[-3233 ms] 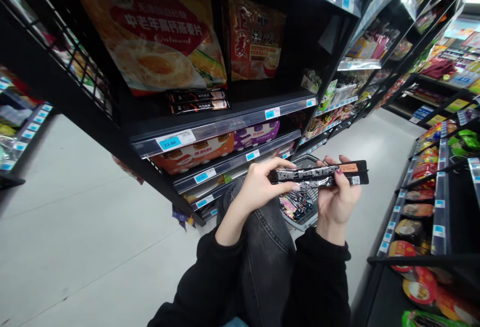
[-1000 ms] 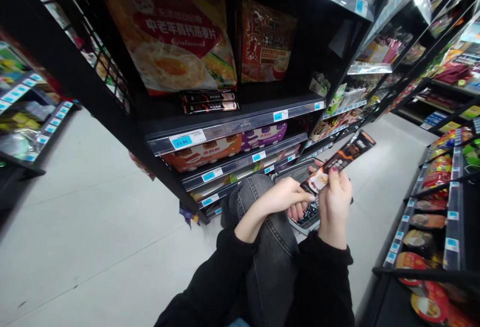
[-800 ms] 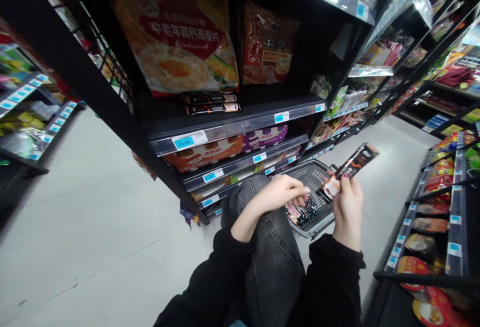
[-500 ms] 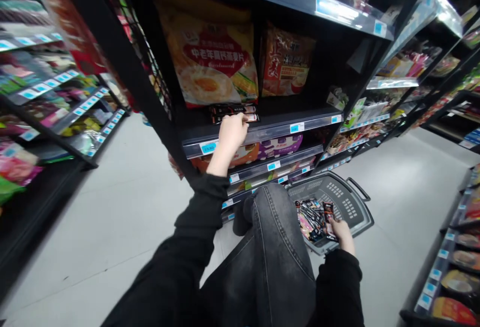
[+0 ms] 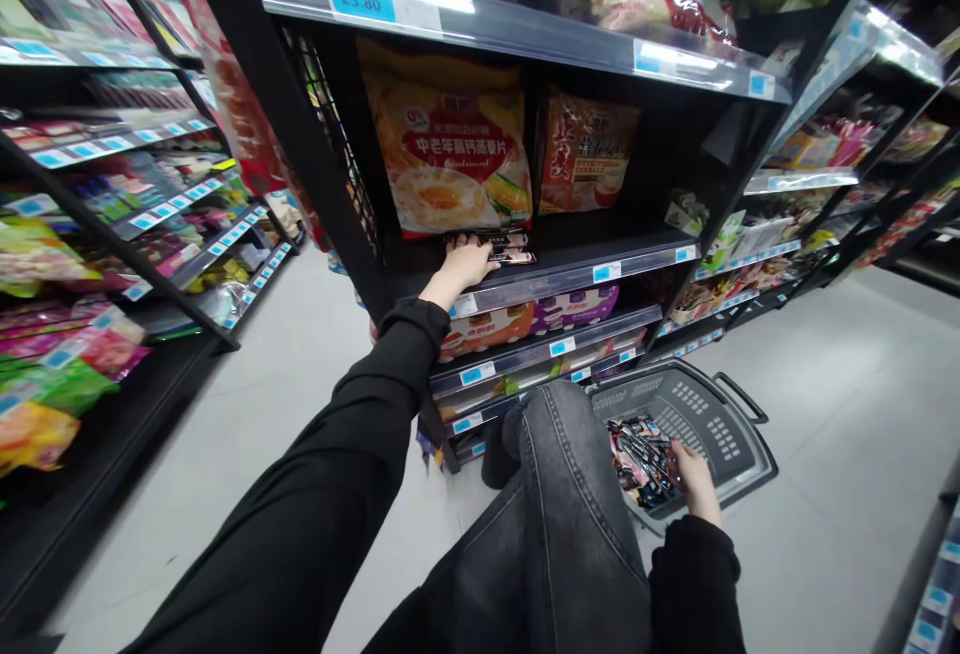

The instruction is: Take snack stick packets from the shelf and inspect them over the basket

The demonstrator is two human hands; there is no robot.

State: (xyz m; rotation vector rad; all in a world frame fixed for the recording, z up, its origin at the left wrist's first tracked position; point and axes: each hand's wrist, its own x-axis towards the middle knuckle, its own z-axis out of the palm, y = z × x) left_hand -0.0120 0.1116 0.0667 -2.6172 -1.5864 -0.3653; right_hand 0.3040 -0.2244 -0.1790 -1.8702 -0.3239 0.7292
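Note:
On the shelf, in front of a yellow and red oatmeal bag (image 5: 450, 169), several narrow dark packets (image 5: 514, 250) lie side by side. My left hand (image 5: 466, 264) reaches over their left end, fingers curled down on them; the fingertips are partly hidden. Low on the right, my right hand (image 5: 697, 479) is closed at the edge of a pile of similar dark packets (image 5: 643, 459) in a grey shopping basket (image 5: 754, 454). A dark packet (image 5: 670, 462) shows at its fingers, hard to separate from the pile behind.
A brown-red cereal bag (image 5: 589, 154) stands right of the oatmeal bag. The shelf edge (image 5: 555, 282) with price tags runs below my left hand. My bent knee (image 5: 559, 434) is between my arms, beside the basket. More stocked racks (image 5: 150, 224) stand across the aisle on the left.
My left hand has settled lower, over the left end of the shelf packets. My right hand's dark packet, clearly visible before, now shows less, close to the pile. The view has shifted.

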